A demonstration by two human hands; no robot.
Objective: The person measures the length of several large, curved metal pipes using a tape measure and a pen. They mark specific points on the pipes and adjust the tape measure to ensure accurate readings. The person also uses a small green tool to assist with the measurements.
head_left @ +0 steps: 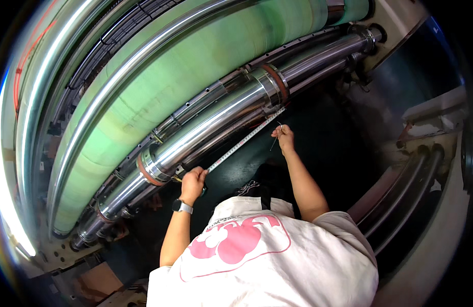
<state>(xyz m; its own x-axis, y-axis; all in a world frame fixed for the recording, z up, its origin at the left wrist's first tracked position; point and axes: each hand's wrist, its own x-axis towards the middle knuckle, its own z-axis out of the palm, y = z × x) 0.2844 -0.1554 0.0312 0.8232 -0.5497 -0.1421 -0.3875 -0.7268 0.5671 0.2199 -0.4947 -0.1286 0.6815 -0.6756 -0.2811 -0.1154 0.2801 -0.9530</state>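
My left hand (193, 184), with a watch (182, 206) on its wrist, is closed on a tape measure; the hand mostly hides its case. From there the pale tape blade (241, 143) runs up and to the right, beside a polished steel shaft (211, 134). Its far end lies close to a collar with a brown ring (276, 82); whether it touches cannot be made out. Near that far end my right hand (284, 138) is closed on a thin bent metal tool (272, 144), its exact kind unclear. A second brown-ringed collar (148, 171) sits just beyond my left hand.
Beyond the shaft curves a large pale green roller (170, 87), with a bright metal bar (113, 77) along it. Dark floor (246, 166) lies below the tape. Several dark pipes (405, 199) stand at the right, and a bright light strip (6, 204) at the far left.
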